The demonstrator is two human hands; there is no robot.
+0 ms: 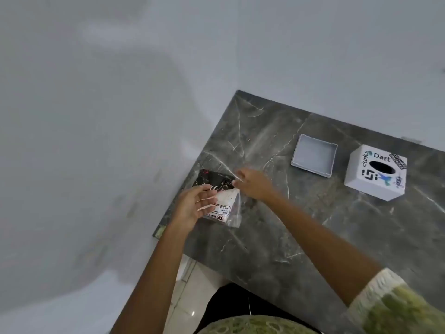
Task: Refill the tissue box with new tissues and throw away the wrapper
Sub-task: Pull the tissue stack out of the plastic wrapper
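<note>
A tissue pack in a black and clear plastic wrapper lies near the left edge of the dark marble table. My left hand holds the pack from the left side. My right hand pinches the wrapper's top right edge, fingers closed on the plastic. The white tissue box cover, with stickers and a dark oval slot on top, stands at the right. Its shallow white base tray lies open-side up just left of it. Both are apart from my hands.
The table's left edge and far corner border a pale floor. A strip of tiled floor shows below the table's near-left corner, beside my dark lap.
</note>
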